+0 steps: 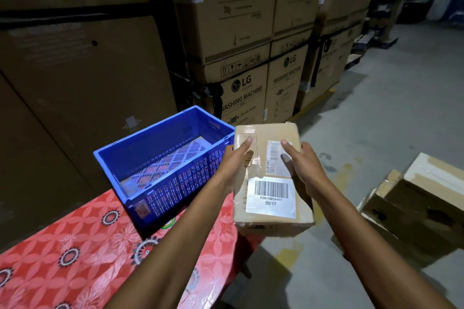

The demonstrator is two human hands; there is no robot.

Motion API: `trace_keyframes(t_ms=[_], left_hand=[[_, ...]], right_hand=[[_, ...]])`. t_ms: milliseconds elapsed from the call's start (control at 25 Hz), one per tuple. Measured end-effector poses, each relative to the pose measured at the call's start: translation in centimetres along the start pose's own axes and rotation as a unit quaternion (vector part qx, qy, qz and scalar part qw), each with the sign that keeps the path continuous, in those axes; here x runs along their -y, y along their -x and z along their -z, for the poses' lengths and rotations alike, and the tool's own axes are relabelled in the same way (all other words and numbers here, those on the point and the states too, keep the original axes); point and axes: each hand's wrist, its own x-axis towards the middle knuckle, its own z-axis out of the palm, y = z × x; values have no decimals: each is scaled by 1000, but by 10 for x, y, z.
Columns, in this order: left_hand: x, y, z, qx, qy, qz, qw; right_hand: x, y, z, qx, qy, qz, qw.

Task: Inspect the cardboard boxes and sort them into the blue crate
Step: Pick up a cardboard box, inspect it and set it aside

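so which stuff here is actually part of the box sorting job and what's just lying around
Part of the job:
- small brown cardboard box with barcode labels, held in the grip of the left hand and right hand
- blue perforated plastic crate, nothing visible inside

Lying about:
- tall stacked washing machine cartons
- red floral tablecloth under the crate
- opened cardboard cartons on the floor
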Motion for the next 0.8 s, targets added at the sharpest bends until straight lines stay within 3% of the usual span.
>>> trace_keyframes(t_ms=[120, 240, 360, 480, 600, 800], left_hand=[[-50, 10, -4, -21, -11, -17, 1000], [-102, 14, 3, -56, 56, -11, 997], [-142, 15, 13, -69, 69, 11, 995], [-166, 30, 21, -55, 41, -3, 998], [-170, 41, 31, -49, 36, -90, 994], [-168, 42, 66, -14, -4, -208, 978]], right_hand=[[45, 6, 9, -17, -24, 72, 997], [87, 9, 14, -20, -70, 122, 990], [117, 14, 6, 14, -105, 148, 983], [131, 13, -13, 49, -140, 135, 980], [147, 6, -28, 79, -181, 113, 974], [170, -31, -54, 208, -216, 36, 953]])
